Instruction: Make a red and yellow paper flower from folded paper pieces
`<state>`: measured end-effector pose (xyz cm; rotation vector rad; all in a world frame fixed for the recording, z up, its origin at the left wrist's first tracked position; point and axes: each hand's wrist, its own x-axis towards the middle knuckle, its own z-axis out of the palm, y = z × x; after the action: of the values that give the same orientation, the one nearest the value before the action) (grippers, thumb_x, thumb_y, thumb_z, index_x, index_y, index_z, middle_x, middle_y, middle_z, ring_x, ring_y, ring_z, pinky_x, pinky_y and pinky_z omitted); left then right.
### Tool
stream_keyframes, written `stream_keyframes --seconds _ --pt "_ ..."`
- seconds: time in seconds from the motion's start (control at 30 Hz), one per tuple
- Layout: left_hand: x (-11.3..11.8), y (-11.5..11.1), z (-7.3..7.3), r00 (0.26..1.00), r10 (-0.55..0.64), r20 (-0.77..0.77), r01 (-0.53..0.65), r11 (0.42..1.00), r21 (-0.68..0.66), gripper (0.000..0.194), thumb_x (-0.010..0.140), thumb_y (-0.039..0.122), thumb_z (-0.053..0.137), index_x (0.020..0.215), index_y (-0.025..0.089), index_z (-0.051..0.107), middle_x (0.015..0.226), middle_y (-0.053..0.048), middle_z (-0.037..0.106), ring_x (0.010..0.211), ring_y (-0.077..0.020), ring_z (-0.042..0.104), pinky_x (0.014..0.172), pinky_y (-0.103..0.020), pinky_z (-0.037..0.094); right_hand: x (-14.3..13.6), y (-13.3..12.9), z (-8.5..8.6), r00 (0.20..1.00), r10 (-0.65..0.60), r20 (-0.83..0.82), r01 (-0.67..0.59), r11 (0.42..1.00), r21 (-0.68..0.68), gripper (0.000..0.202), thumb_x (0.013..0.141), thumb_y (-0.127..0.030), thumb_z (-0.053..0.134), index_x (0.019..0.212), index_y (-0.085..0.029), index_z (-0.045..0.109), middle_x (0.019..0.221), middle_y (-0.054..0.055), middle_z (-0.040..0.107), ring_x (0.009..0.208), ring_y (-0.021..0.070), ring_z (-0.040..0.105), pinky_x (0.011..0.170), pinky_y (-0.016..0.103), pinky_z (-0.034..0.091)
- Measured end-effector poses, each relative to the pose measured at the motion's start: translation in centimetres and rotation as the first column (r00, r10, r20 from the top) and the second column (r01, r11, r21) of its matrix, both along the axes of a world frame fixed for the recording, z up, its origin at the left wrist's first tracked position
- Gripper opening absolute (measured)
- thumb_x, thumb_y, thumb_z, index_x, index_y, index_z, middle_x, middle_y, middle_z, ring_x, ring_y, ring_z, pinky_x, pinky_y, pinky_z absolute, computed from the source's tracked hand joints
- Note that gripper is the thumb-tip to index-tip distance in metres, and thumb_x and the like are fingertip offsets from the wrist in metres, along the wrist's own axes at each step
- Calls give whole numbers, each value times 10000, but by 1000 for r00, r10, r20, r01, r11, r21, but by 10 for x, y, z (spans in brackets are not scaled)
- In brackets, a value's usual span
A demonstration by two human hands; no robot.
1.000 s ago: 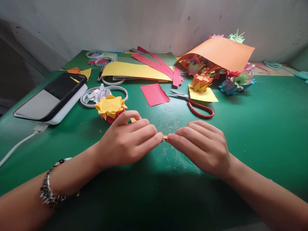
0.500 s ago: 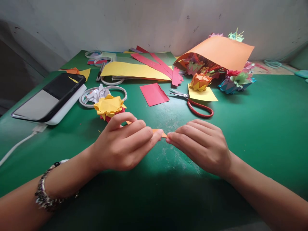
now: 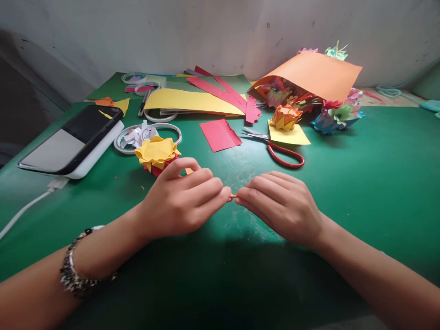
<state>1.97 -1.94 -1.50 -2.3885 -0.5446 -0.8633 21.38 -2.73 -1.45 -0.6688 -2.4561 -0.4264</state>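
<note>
Between my fingertips is a narrow twist of orange paper [image 3: 233, 196]; most of it is hidden behind my fingers. My left hand [image 3: 185, 199] is closed on one stretch of it, and a bit of orange shows above the index finger. Pinching the other end is my right hand [image 3: 280, 208], its fingers pressed together. Just beyond my left hand sits a yellow and red folded-paper flower [image 3: 157, 152]. Past my right hand lie red-handled scissors [image 3: 287, 158], their blades pointing left, near a red paper square [image 3: 220, 135].
A phone on a white block [image 3: 72, 142] with a cable is at left. Tape rolls [image 3: 161, 126] hold white scraps. Yellow paper [image 3: 192, 101] and red strips [image 3: 220, 90] lie behind. Paper flowers [image 3: 338, 117] and an orange sheet [image 3: 316, 75] stand back right, beside an orange-yellow flower [image 3: 286, 117].
My hands have come slightly closer, the left shifting right and the right shifting left. Less orange paper shows between them, and it looks narrower.
</note>
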Motion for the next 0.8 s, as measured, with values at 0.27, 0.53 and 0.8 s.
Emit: stream_keyframes --seconds 0.27,0.53,0.8 --pt "0 2 -6 989 14 145 39 933 -357 159 843 231 509 723 196 607 586 39 586 538 -83 497 642 -276 355 0 1 1 987 -37 -157 -3 970 -244 171 851 -237 503 749 -146 607 592 -7 558 525 69 469 529 185 376" --pt "7 1 -4 957 46 287 174 701 -692 165 833 177 507 716 180 624 602 49 611 546 -67 511 620 -229 373 0 3 5 943 -40 -331 -107 904 -414 91 809 -129 538 728 -130 579 602 -21 532 529 47 444 506 150 378" --pt "8 -3 -1 885 201 421 308 425 -851 362 741 336 600 1055 156 589 798 -11 676 667 -119 610 602 -194 475 0 9 5 929 -112 -354 -85 863 -497 152 812 -145 534 667 -123 572 561 -29 492 507 46 429 490 155 368"
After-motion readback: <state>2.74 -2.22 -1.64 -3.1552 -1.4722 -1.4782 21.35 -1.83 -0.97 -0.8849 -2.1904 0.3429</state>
